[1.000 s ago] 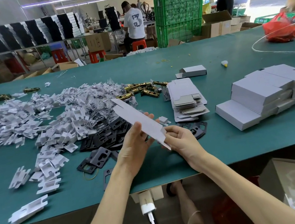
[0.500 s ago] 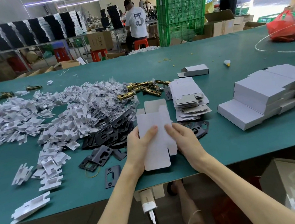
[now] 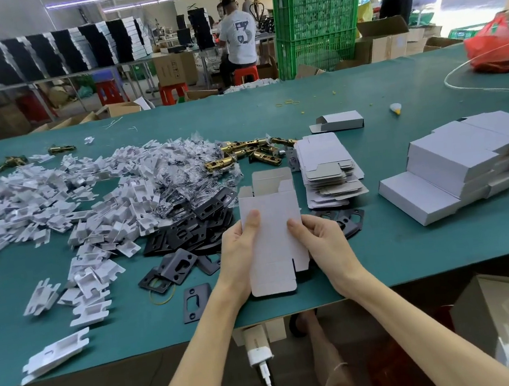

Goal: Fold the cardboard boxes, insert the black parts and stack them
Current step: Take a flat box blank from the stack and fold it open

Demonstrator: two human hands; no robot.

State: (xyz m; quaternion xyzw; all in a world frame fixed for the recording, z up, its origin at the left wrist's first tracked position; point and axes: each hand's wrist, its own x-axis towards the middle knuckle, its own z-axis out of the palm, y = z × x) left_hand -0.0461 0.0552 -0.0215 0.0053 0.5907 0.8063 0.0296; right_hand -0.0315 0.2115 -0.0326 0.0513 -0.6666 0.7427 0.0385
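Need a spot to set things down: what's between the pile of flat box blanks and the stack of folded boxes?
Nothing. In the head view, only bare green table shows between the flat box blanks and the folded boxes.

Bright ceiling tubes, overexposed doorway top right, wide-angle edge distortion

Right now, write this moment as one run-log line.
step: folding box | left hand: grips box | right hand: grips box | flaps: top open | black parts: on table
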